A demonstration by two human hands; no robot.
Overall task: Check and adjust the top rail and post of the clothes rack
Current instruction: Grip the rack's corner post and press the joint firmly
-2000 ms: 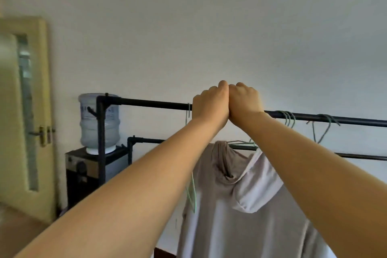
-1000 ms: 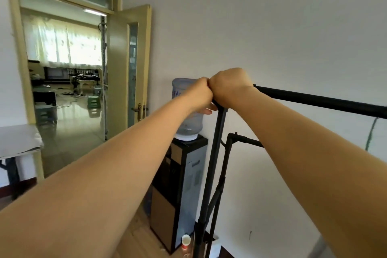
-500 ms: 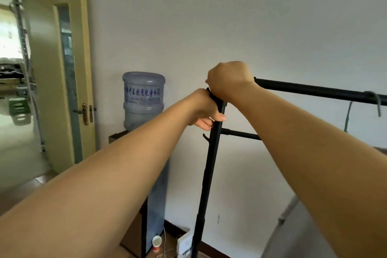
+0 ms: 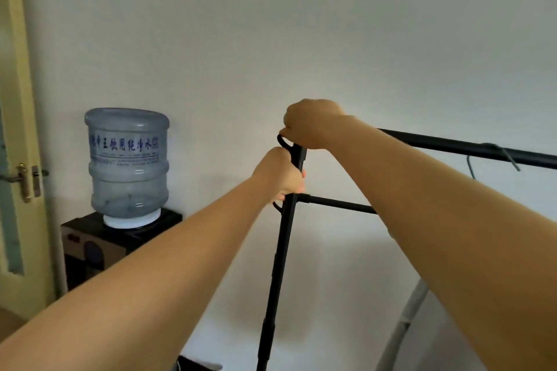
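Observation:
A black metal clothes rack stands against the white wall. Its upright post [image 4: 278, 265] runs from the bottom of the view up to the corner. The top rail [image 4: 470, 148] leads off from there to the right edge. My right hand [image 4: 313, 125] is closed over the corner where rail and post meet. Just below it my left hand [image 4: 281, 173] grips the post, above a thinner lower crossbar [image 4: 337, 204]. A small black hook [image 4: 284, 141] sticks out of the post between my hands.
A water dispenser [image 4: 99, 247] carrying a large blue bottle [image 4: 126, 163] stands left of the rack. A yellow door [image 4: 18, 141] with a brass handle fills the left edge. A hanger hook [image 4: 500, 153] sits on the rail, and pale fabric [image 4: 404, 322] hangs at lower right.
Both hands slid left along the top rail from its middle to the corner. My left hand then dropped from the rail onto the post. My view swung towards the doorway, then back right.

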